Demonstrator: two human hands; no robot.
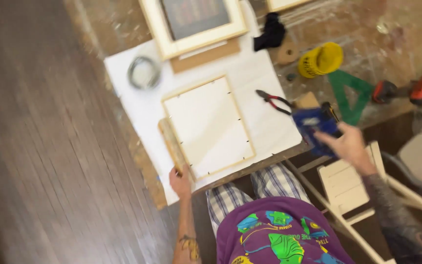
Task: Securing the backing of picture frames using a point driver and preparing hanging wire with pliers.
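The left hand (180, 180) pinches the near end of a wooden strip (173, 145) that lies along the left edge of a face-down frame (208, 126) on white paper (137, 105) covering the bench (367, 44). The right hand (348, 146), off the bench's right edge, is closed around a blue tool (313, 124). Red-handled pliers (273, 100) lie just beside the tool, a wire coil (143, 72) sits beyond the frame, and a yellow cup (321, 59) and green triangle (350, 95) lie further right.
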